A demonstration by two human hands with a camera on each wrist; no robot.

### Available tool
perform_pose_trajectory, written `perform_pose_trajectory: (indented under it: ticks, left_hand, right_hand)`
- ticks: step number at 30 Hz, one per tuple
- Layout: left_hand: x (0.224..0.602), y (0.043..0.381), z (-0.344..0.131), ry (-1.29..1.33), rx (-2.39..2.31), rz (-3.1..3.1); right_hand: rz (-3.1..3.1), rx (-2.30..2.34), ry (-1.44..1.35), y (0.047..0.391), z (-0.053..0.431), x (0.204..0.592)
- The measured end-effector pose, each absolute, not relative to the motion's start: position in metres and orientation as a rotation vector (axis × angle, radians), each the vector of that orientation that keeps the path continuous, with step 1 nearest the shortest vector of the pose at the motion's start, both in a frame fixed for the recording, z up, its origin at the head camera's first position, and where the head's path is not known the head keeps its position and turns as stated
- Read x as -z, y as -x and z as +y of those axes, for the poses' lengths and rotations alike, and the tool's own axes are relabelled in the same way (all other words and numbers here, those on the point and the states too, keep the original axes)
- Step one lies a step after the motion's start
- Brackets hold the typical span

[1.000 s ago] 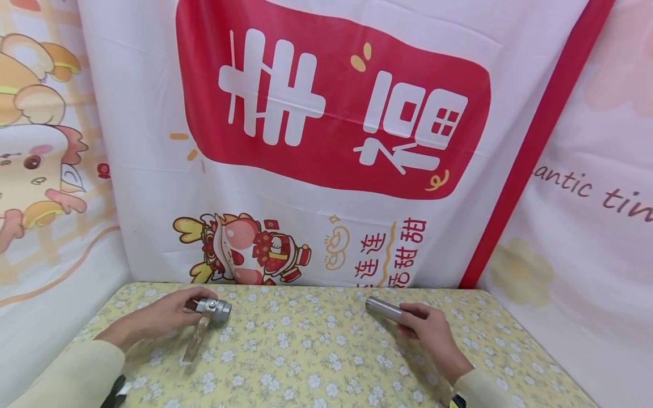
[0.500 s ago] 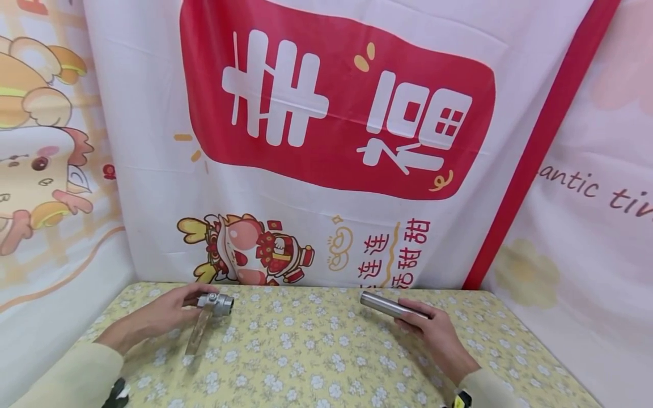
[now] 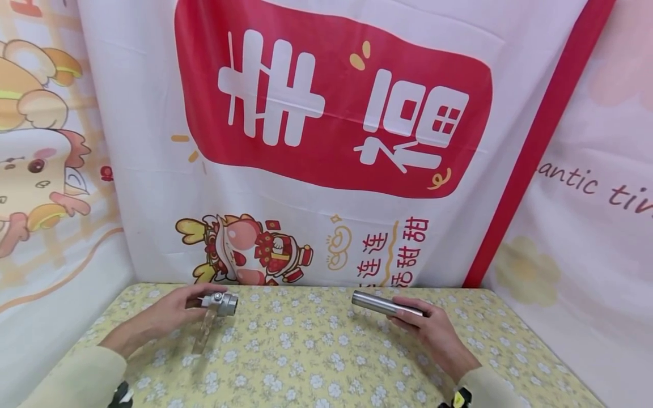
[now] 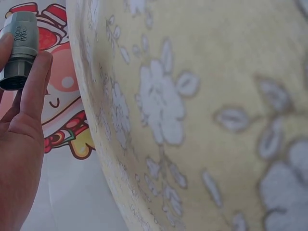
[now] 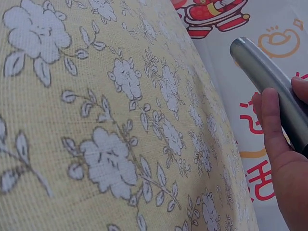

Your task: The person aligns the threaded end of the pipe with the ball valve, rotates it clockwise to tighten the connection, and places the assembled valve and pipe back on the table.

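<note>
At the left of the head view, my left hand (image 3: 173, 310) grips a grey metal ball valve (image 3: 224, 304) by one end. The valve's flat lever (image 3: 203, 334) hangs down toward the table, and its open threaded end faces right. Raised lettering shows on the valve body (image 4: 24, 36) in the left wrist view, between thumb and fingers. My right hand (image 3: 433, 328) holds a smooth steel tube (image 3: 374, 302) on the right side, its free end pointing left. Thumb and fingers lie along opposite sides of the tube (image 5: 257, 65) in the right wrist view. Valve and tube are well apart.
A yellow flowered cloth (image 3: 301, 345) covers the table beneath both hands. Behind its far edge hangs a white and red printed banner (image 3: 336, 102). Further printed curtains flank the table at the left (image 3: 41, 170) and right (image 3: 586, 226).
The tube has moved left with my right hand, more of its length now shows, and it lies more level. My left hand has shifted the valve slightly right.
</note>
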State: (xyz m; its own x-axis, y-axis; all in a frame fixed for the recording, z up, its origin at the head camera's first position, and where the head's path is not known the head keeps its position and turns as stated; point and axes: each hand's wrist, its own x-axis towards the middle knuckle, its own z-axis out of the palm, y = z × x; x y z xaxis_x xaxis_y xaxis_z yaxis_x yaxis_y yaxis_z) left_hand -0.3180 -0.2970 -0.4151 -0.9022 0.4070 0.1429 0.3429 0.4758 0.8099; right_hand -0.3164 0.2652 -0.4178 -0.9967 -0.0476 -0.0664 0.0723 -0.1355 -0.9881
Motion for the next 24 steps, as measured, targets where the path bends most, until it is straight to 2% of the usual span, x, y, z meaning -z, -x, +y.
perform_pose_trajectory:
  ticks: [13, 24]
  left_hand:
    - [0.422, 0.316, -0.291, -0.659, -1.475, 2.648]
    - [0.419, 0.311, -0.283, -0.533, -1.516, 2.678]
  right_hand:
    - [1.980, 2.323, 0.020, 0.318, 0.268, 0.421]
    - [1.971, 2.323, -0.009, 0.320, 0.263, 0.421]
